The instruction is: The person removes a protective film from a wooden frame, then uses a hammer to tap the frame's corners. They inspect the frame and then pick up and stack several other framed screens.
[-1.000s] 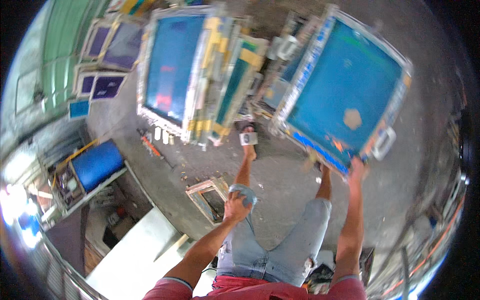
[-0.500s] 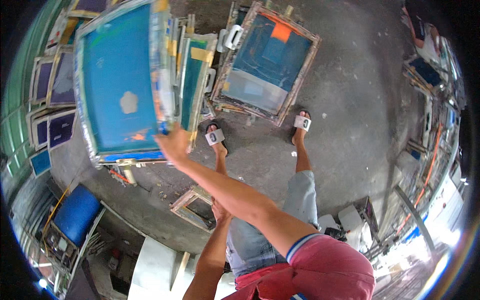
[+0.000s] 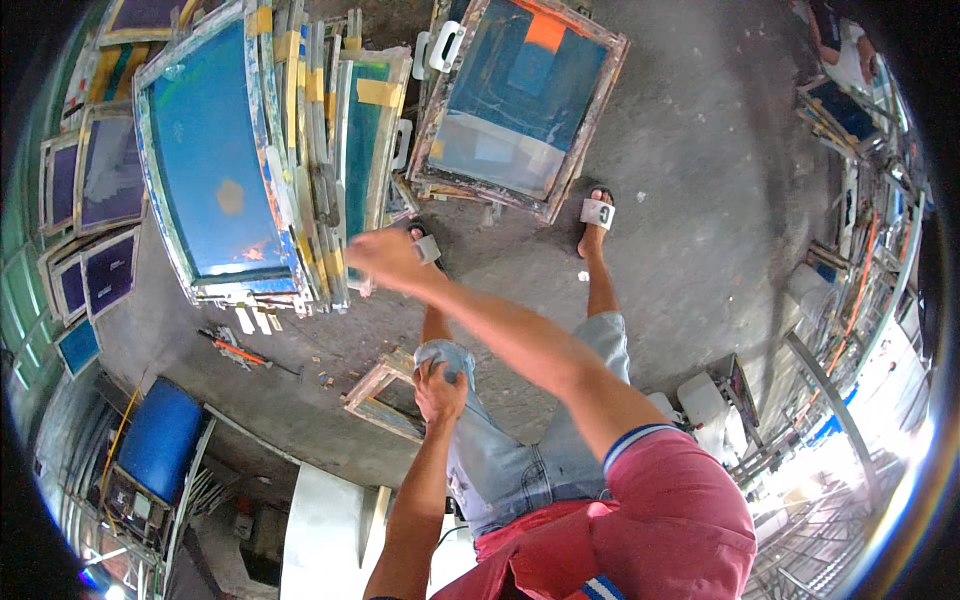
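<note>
Framed printing screens stand upright in a leaning row at my left; the outermost screen (image 3: pixel 215 150) has blue mesh, a pale round patch and a paint-smeared frame. Just right of the row's lower corner, my right hand (image 3: pixel 388 260) is held out across my left leg. Motion smears its fingers, and no screen is visibly in its grasp. My left hand (image 3: pixel 438 392) lies on the bent knee of my jeans (image 3: pixel 500 480), fingers spread. Farther right, another screen (image 3: pixel 520 110) with blue mesh and an orange patch lies on a stack by my feet.
Purple-meshed screens (image 3: pixel 112 165) lean at the far left. A small bare frame (image 3: pixel 365 390) lies beside my left knee, and an orange-handled tool (image 3: pixel 240 352) is on the floor. A blue drum (image 3: pixel 160 440) stands lower left. Metal racks (image 3: pixel 850 330) line the right side.
My right hand has come away from the blue screen, moving right. That screen now sits closer against the row. My left hand has shifted up onto my knee.
</note>
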Demonstrator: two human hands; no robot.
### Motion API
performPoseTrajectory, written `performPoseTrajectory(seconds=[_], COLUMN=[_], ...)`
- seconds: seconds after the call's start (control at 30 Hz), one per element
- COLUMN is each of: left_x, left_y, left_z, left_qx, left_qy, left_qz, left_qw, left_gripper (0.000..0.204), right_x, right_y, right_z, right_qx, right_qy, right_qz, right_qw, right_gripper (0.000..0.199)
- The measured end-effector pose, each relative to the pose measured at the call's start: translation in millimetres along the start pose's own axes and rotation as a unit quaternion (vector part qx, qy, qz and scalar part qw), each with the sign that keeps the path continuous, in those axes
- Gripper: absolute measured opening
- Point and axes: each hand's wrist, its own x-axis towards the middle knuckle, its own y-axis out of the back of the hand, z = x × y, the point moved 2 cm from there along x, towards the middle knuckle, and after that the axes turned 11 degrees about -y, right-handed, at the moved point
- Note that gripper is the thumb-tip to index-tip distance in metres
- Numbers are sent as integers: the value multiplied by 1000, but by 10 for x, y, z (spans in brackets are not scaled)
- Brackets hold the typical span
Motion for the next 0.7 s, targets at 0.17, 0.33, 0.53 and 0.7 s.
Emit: performPoseTrajectory(seconds=[0.17,0.33,0.53,0.7], left_x=[85,274,239,278], left_y=[128,270,215,208], left_z=[68,173,273,354], left_qx=[14,60,84,100], left_qy=[-8,-78,-71,-87], left_qz=[-3,2,4,29], left_qw=[1000,995,994,991], left_gripper=[37,36,34,36], right_x=[255,516,511,170], right_y=[1564,2262,2369,2713], right_z=[2244,4088,3277,2886], right_qx=[57,285,105,208], right_qy=[-177,-345,-387,-219], right_qz=[338,345,305,391], right_qw=[923,825,864,870], right_gripper=[24,74,71,49])
